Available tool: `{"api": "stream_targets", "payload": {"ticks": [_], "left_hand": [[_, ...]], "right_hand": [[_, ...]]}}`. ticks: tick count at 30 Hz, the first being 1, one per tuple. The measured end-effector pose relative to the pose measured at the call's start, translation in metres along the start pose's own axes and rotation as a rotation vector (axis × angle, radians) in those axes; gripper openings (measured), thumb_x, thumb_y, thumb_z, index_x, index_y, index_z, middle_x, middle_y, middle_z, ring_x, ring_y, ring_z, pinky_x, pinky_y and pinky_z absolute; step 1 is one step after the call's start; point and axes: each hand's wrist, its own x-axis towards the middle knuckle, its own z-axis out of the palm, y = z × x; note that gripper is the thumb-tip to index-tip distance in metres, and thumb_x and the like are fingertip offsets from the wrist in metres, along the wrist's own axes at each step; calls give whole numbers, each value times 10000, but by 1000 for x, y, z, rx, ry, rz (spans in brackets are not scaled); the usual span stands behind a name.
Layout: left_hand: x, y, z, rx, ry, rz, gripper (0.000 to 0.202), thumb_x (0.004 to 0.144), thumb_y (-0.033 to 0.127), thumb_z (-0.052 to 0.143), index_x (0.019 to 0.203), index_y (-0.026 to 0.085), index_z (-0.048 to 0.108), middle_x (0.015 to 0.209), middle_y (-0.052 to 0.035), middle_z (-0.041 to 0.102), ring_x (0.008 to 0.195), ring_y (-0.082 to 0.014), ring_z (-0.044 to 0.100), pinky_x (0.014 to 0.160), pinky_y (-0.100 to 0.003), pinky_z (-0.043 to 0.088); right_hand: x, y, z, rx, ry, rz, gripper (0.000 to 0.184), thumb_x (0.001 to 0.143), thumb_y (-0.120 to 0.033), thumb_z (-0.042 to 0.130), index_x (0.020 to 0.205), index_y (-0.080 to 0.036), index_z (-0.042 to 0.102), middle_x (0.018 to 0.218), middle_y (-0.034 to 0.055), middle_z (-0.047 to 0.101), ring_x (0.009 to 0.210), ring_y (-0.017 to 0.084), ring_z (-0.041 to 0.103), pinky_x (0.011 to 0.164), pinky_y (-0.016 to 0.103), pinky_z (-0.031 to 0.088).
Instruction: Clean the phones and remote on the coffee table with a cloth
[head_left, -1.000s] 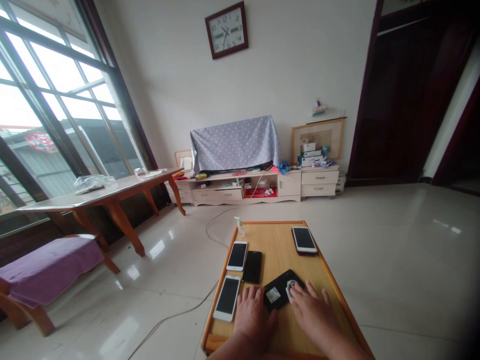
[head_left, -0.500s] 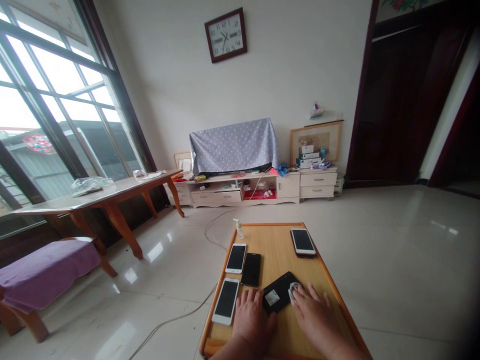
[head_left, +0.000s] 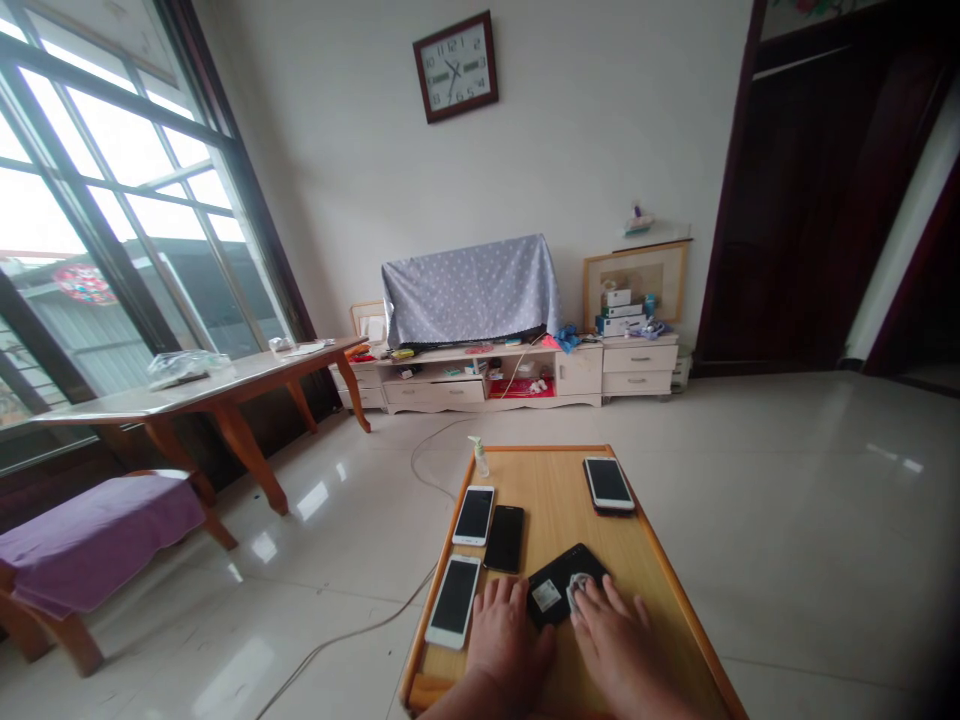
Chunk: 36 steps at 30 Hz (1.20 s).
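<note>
A black, round-cornered smartphone [head_left: 561, 588] lies flat and skewed on the wooden bench [head_left: 555, 480], back apparently upward, with a small white rectangular label [head_left: 546, 596] near its left end. A crumpled pale grey cloth [head_left: 578, 590] sits on the phone's right part, bunched under the fingertips [head_left: 586, 597] of the right hand [head_left: 619, 640], which presses down over it from the near side. The left hand [head_left: 506, 635] lies palm down just beside the phone, its fingers touching the phone's near left edge. Both hands rest close together, and the cloth does not reach the label.
</note>
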Motion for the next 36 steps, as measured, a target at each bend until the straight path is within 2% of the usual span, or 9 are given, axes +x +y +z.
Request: {"api": "stream_targets", "payload": {"ticks": [3, 9, 16, 22, 28, 33, 36], "left_hand": [[-1, 2, -2, -1, -3, -8, 642, 793, 577, 553, 1358, 274, 576, 1384, -82, 568, 1298, -324, 456, 1132, -456, 298], [-3, 5, -8, 4, -11, -3, 633, 791, 557, 548, 1360, 279, 569, 1387, -79, 566, 1290, -329, 460, 1125, -461, 308], [-2, 5, -8, 5, -30, -24, 653, 793, 568, 552, 1372, 265, 565, 1411, -86, 551, 1318, -327, 443, 1152, -457, 281], [-2, 4, -6, -3, -3, -3, 637, 788, 563, 562, 1359, 280, 570, 1381, -80, 569, 1285, -328, 461, 1130, -467, 304], [-2, 4, -6, 12, -31, -7, 642, 800, 567, 545, 1360, 254, 573, 1390, -89, 567, 1301, -326, 452, 1140, -454, 298], [-3, 8, -12, 13, -32, -12, 623, 801, 552, 540, 1363, 285, 558, 1399, -73, 554, 1293, -320, 450, 1136, -450, 293], [-3, 9, -13, 27, -64, -24, 630, 803, 545, 531, 1371, 273, 556, 1412, -81, 548, 1312, -328, 433, 1140, -451, 278]], "right_hand": [[-3, -7, 2, 18, -23, -56, 526, 1014, -392, 308, 1451, -264, 572, 1556, 35, 471, 1505, 338, 295, 1210, 599, 165], [12, 13, -6, -37, 25, 107, 548, 1012, -408, 302, 1453, -223, 569, 1536, 79, 498, 1490, 385, 307, 1171, 641, 223], [-4, -11, 5, 28, -34, -46, 534, 1003, -403, 324, 1451, -257, 575, 1562, 40, 460, 1510, 351, 281, 1207, 596, 182], [4, -3, -8, 8, 3, 52, 546, 1006, -384, 305, 1456, -221, 569, 1543, 64, 487, 1509, 381, 267, 1187, 638, 190], [-5, -21, -4, 80, -81, -153, 522, 1009, -360, 311, 1450, -264, 574, 1553, 22, 473, 1516, 341, 268, 1207, 600, 173], [10, -9, -11, 20, -5, 25, 520, 1016, -377, 305, 1436, -257, 588, 1531, 42, 503, 1512, 384, 254, 1181, 650, 175], [8, -15, -9, 60, -30, -49, 522, 1014, -370, 309, 1439, -247, 586, 1540, 42, 493, 1509, 368, 270, 1199, 612, 177]]}}
